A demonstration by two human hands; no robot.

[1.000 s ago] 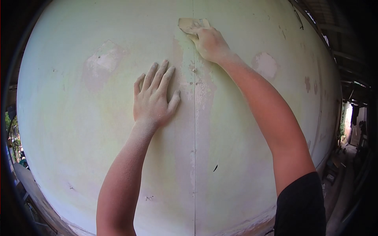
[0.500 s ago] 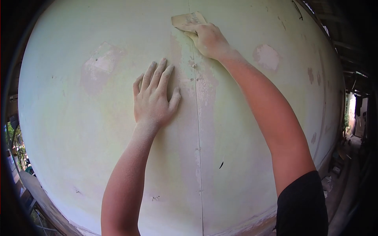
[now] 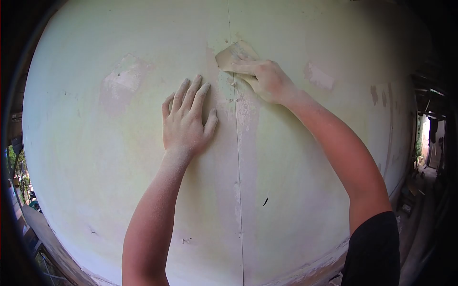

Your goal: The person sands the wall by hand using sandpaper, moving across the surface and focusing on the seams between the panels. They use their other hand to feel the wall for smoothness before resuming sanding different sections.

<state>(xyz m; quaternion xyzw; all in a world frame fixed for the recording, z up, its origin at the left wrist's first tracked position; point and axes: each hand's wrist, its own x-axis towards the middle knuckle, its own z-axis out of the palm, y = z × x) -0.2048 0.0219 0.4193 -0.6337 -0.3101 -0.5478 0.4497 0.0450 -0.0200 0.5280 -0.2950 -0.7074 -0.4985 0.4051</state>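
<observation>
A pale green panel (image 3: pixel 296 190) fills most of the head view, with a thin vertical seam (image 3: pixel 240 209) down its middle. My right hand (image 3: pixel 272 81) grips a folded piece of sandpaper (image 3: pixel 236 53), tan with faint print on its back, laid against the panel over the upper seam. To the left of the seam, my left hand (image 3: pixel 186 119) rests on the panel, palm down with fingers stretched out. Pale dust coats both hands and part of the forearms. Whitish, rough filler (image 3: pixel 245 112) shows along the seam just below the sandpaper.
Lighter filler patches lie on the panel at the left (image 3: pixel 125 78) and right (image 3: pixel 320 76). A small dark mark (image 3: pixel 265 201) sits right of the lower seam. Past the panel's right edge runs a dim passage (image 3: pixel 424 190) with clutter along the floor.
My right hand has moved down and slightly right with the sandpaper, which is now more tilted. My left hand has stayed nearly in place.
</observation>
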